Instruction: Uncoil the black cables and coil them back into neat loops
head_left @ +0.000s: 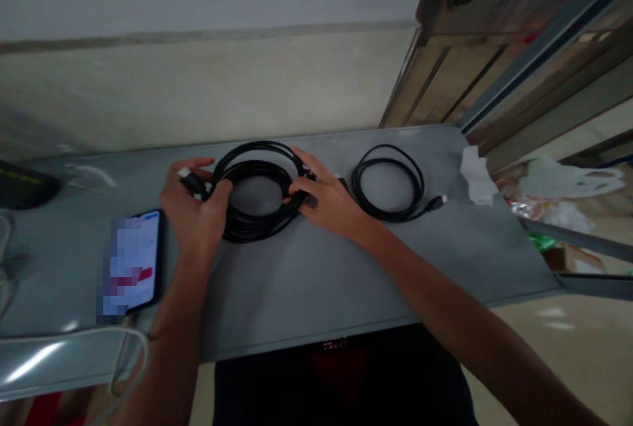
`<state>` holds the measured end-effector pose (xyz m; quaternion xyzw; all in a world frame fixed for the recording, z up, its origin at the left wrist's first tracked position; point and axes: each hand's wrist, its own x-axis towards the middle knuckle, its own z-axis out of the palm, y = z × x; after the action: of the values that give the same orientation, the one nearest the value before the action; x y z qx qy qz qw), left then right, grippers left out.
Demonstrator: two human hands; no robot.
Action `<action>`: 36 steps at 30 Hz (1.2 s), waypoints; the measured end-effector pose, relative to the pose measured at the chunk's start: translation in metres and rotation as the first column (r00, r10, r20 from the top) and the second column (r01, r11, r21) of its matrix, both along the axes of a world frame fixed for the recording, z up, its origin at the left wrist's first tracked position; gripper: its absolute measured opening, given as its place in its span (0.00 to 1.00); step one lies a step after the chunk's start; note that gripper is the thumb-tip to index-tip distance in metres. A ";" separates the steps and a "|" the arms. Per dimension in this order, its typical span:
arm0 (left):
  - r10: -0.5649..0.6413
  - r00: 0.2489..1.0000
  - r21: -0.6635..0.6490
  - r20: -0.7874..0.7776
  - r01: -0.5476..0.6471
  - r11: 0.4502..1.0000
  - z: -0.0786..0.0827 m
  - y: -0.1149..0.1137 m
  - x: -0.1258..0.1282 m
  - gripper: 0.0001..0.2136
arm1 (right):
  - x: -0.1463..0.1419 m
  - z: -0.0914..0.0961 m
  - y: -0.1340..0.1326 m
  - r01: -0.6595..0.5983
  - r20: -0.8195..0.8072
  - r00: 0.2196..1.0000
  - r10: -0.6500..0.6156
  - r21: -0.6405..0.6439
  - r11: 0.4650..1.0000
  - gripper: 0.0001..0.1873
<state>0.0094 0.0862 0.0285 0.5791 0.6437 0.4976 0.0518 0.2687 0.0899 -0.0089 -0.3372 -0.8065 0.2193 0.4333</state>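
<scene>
so the black cable coil (254, 231) lies flat on the table (316, 294), between both hands. the left hand (195, 212) closes around a plug (192, 183) and the coil's left rim; the right hand (331, 198) grips its right rim.

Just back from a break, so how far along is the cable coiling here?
Done: a smaller black cable coil lies looped on the grey table. In hand: the left hand and right hand grip a larger black cable coil. Left: a white cable lies loose near the phone.
</scene>
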 end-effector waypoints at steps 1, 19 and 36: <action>-0.007 1.000 -0.010 0.011 0.007 1.000 -0.001 0.000 0.001 0.22 | 0.001 0.000 -0.001 0.001 -0.005 1.000 -0.001 -0.017 1.000 0.03; -0.134 0.974 -0.007 0.183 0.138 0.990 -0.021 0.004 -0.005 0.26 | 0.006 0.001 -0.006 -0.052 0.126 0.990 0.058 -0.051 0.997 0.18; -0.110 0.974 -0.095 0.197 0.130 0.987 -0.021 0.006 -0.005 0.12 | 0.009 0.010 -0.011 -0.110 0.100 0.989 0.108 0.013 0.994 0.22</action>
<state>0.0042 0.0923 0.0078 0.5629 0.6254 0.5114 0.1743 0.2773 0.0790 0.0013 -0.2990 -0.8463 0.2182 0.3830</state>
